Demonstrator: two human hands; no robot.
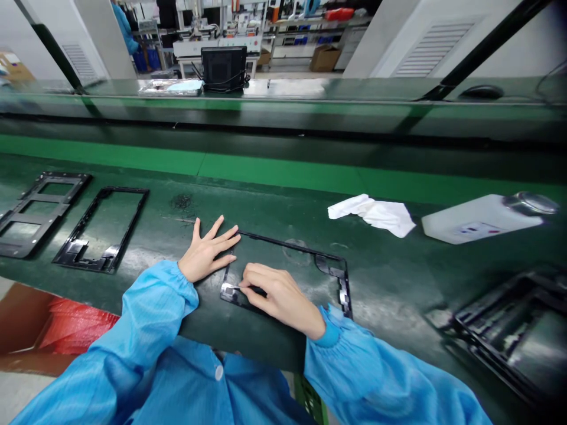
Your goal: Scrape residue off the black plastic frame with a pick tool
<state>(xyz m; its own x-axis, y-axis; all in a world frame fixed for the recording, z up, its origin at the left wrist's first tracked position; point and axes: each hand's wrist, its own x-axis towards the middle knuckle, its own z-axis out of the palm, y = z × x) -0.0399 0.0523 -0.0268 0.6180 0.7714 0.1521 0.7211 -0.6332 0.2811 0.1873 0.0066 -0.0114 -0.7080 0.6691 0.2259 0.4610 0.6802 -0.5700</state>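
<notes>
I press my flat, open left hand (204, 255) on the black frame (290, 242) while my right hand (274, 293) fingers pinch a small strip (230, 287) at its corner, ready to peel slowly.

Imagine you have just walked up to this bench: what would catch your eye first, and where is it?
First, the two hands in blue sleeves at the near edge: the left hand lies flat and the right hand presses fingertips onto a thin black rectangular plastic frame on the dark green table. To the right lie a crumpled white cloth and a white plastic bottle on its side.
</notes>
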